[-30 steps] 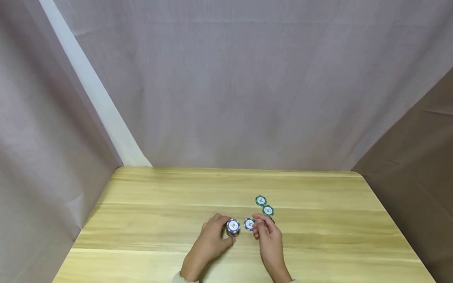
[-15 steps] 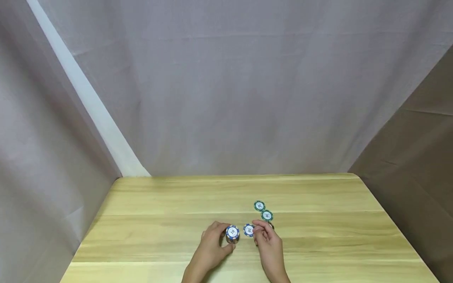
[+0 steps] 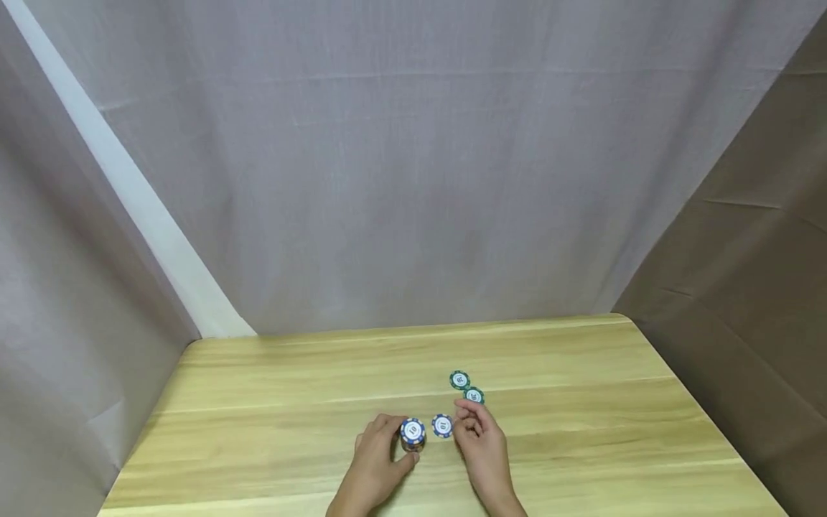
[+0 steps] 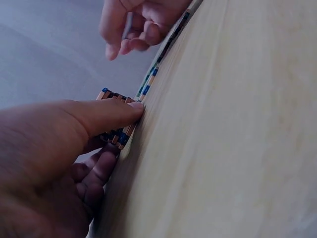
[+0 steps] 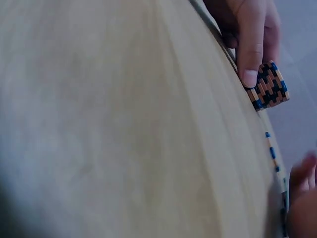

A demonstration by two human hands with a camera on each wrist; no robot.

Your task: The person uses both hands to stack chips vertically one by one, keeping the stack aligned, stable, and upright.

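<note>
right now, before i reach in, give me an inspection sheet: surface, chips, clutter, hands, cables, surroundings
surface: light wood-grain table
job's things: upright stack of round chips, blue-and-white on top; flat blue-and-white round chip to its right; two flat green-and-white round chips farther back; thin dark edge, perhaps another chip
clutter: nothing seen
left hand: grips the stack
right hand: above the table, fingers loosely curled, nothing seen in them
cables: nothing seen
surroundings: grey cloth behind and left, brown cloth right, pale strip at left
</note>
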